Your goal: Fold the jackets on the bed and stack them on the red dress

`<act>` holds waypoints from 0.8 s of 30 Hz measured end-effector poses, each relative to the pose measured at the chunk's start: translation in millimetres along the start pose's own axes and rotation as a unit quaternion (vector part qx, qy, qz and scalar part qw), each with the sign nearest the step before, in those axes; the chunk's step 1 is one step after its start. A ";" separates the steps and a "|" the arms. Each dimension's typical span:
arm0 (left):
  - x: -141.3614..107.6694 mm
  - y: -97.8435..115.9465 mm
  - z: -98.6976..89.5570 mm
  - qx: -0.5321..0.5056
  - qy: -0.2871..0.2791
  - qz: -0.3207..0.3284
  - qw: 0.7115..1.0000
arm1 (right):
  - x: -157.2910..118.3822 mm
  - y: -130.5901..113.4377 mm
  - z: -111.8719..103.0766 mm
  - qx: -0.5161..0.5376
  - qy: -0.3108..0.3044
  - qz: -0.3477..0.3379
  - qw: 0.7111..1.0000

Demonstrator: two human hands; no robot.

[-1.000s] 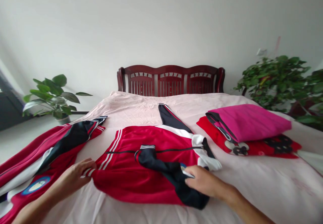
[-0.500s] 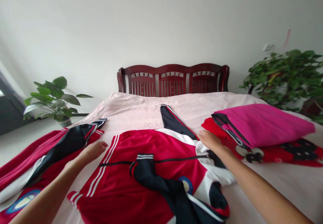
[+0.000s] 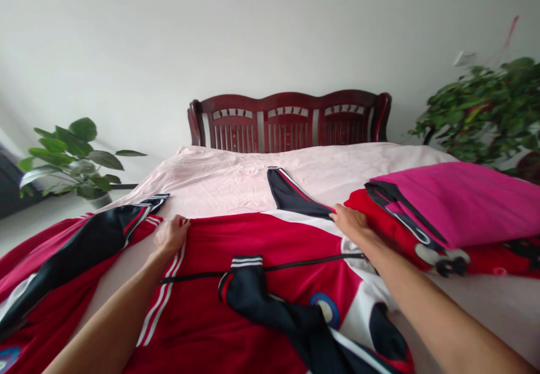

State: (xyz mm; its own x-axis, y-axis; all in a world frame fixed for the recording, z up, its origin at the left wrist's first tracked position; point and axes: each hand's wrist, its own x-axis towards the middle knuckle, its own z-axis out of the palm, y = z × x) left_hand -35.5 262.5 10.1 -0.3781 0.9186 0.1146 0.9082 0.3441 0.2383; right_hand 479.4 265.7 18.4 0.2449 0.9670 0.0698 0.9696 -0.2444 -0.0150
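A red zip-up jacket [image 3: 236, 318] with white shoulders and dark navy sleeves lies front up across the bed. My left hand [image 3: 172, 234] grips its striped hem at the far left corner, fingers closed on the cloth. At the far shoulder, my right hand [image 3: 349, 222] pinches the jacket where the sleeve begins. One navy sleeve [image 3: 291, 194] stretches away toward the headboard. The other sleeve [image 3: 270, 301] is folded over the front, its striped cuff near the black zipper [image 3: 198, 276]. A round blue-rimmed badge [image 3: 325, 310] shows on the chest.
Left of the jacket lies a similar red and navy garment [image 3: 93, 244]. At right, a folded magenta garment [image 3: 468, 202] rests on a red patterned cloth [image 3: 363, 201]. Pale pink bedding [image 3: 223, 177] reaches a dark wooden headboard [image 3: 289, 121]. Potted plants [image 3: 80, 154] flank the bed.
My left hand has moved right onto the jacket's hem and closed on it. My right hand stays at the shoulder. The jacket's far edge looks straighter, and the view has shifted slightly.
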 end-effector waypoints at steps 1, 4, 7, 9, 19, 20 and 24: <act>-1.0 -0.1 -0.7 0.004 0.009 -0.006 1.000 | 1.7 3.7 -0.4 -0.007 0.005 -0.001 1.000; -7.2 3.6 -2.9 0.018 0.026 -0.022 0.999 | 0.3 6.1 -1.1 -0.024 0.021 -0.009 0.999; -22.3 18.9 -6.1 0.032 0.060 0.006 0.998 | -14.7 -6.5 -2.3 -0.036 0.056 -0.033 0.997; -39.3 34.0 -5.7 0.026 0.081 0.081 0.993 | -33.1 -21.4 -2.0 -0.031 0.083 -0.076 0.993; -115.5 22.3 30.0 0.046 -0.004 0.346 0.937 | -112.9 -10.7 22.3 0.026 0.018 -0.259 0.965; -116.2 15.7 25.9 0.060 -0.006 0.328 0.943 | -112.7 0.5 19.6 0.023 0.019 -0.241 0.970; -125.3 3.2 -2.1 0.109 -0.040 0.254 0.960 | -116.6 21.4 -5.0 0.047 -0.006 -0.196 0.980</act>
State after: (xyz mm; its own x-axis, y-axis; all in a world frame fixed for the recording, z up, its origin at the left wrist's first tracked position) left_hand 14.3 148.1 -1.5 0.1298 0.9878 0.0856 0.9912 -0.1271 -0.0364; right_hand 471.6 147.4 14.9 -0.1459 0.9864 0.0763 0.9850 0.1520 -0.0821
